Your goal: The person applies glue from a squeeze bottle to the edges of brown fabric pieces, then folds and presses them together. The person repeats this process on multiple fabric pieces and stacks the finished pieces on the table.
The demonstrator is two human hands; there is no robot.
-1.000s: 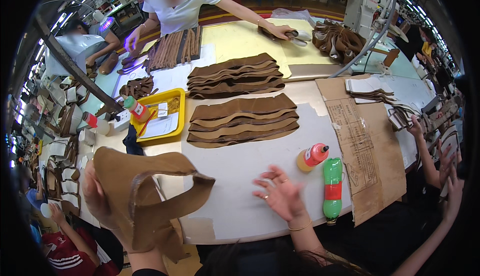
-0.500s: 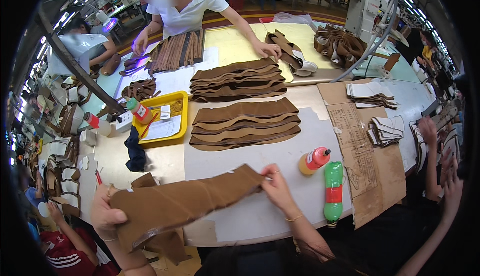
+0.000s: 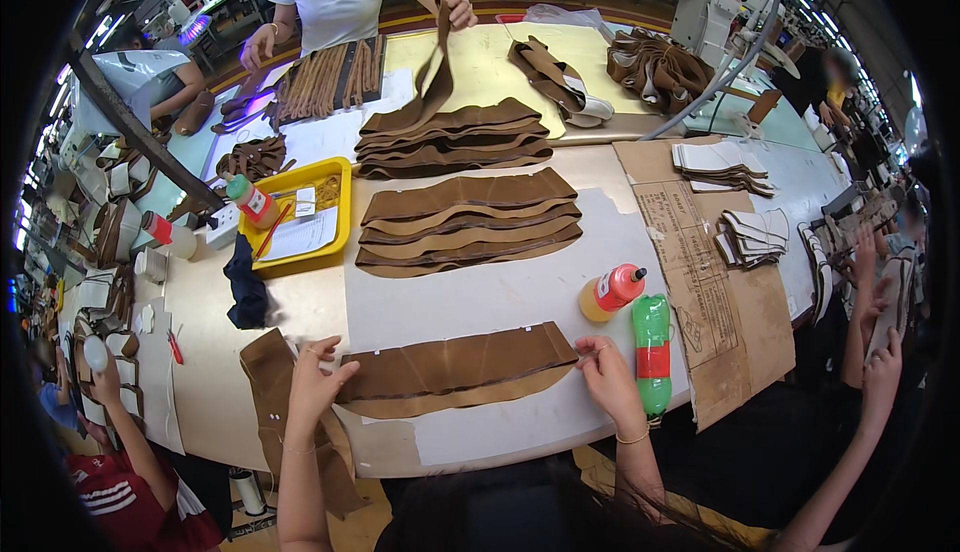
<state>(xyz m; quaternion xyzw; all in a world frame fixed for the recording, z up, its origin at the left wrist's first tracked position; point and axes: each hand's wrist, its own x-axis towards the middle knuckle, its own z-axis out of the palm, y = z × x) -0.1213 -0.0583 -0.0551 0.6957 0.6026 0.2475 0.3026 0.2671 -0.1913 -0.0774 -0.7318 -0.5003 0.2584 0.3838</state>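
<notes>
A long brown leather piece [image 3: 460, 367] with a curved lower edge lies flat on the grey sheet in front of me. At its left end is my left hand [image 3: 316, 380], thumb and fingers apart, holding nothing. My right hand [image 3: 610, 382] has its fingertips closed on the piece's right corner. Left of my left hand, more brown leather [image 3: 268, 377] drapes over the table's front edge, partly hidden by my forearm. Beyond the flat piece, several similar pieces lie in an overlapping row [image 3: 470, 222], with a second stack [image 3: 450, 137] behind it.
Near my right hand are a red-labelled bottle [image 3: 610, 292] and a lying green bottle [image 3: 652, 352]. Cardboard [image 3: 700, 292] bears white-and-brown pieces. A yellow tray [image 3: 345, 212] and dark cloth [image 3: 245, 282] lie left. Across the table, a co-worker's hand [image 3: 459, 10] lifts a brown strip.
The piece I held up is now laid flat on the grey sheet. My left hand has moved right and opened. The co-worker has raised a brown strip from the far stack.
</notes>
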